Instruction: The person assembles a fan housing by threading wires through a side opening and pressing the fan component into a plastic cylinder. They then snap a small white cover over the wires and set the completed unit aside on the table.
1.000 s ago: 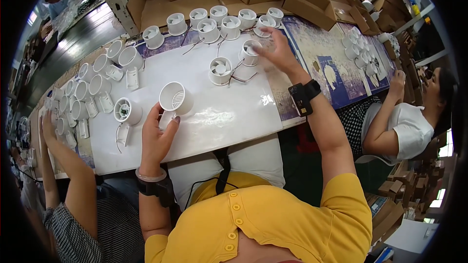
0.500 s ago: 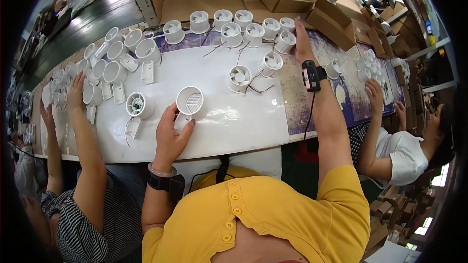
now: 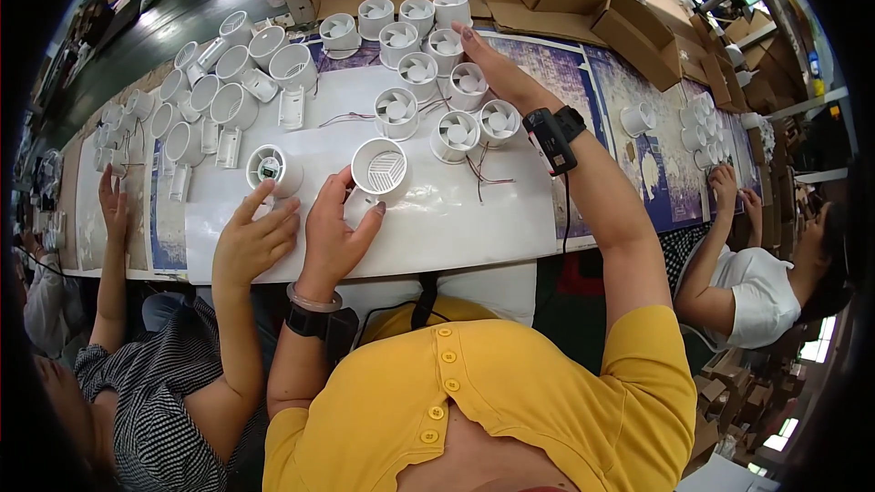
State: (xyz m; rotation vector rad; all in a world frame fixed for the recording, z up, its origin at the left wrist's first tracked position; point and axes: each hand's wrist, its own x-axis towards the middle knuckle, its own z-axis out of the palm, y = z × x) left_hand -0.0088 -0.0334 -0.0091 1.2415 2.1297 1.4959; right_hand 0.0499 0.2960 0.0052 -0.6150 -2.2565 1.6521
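Note:
My left hand (image 3: 339, 230) is curled around the near side of a white round housing (image 3: 381, 167) with a slatted grille inside, standing on the white sheet. My right hand (image 3: 497, 71) reaches far across the table, fingers stretched out along the right side of a cluster of white round fans (image 3: 417, 73). Its fingertips touch a fan at the back of the group. Thin dark and red wires (image 3: 480, 173) trail from several of these fans. Left of my left hand lies another white housing (image 3: 275, 169) with a green circuit board inside.
At my left a co-worker's hand (image 3: 257, 232) reaches to the circuit-board housing. Several white cylinders with flat trays (image 3: 235, 105) stand beyond it. Cardboard boxes (image 3: 638, 36) line the far side. On the right are a lone fan (image 3: 637, 118) and another person's hands (image 3: 723, 184).
My right hand has swept left, and the fans beside it now stand closer together and further left. The left co-worker's hand has moved from the cylinders toward the circuit-board housing.

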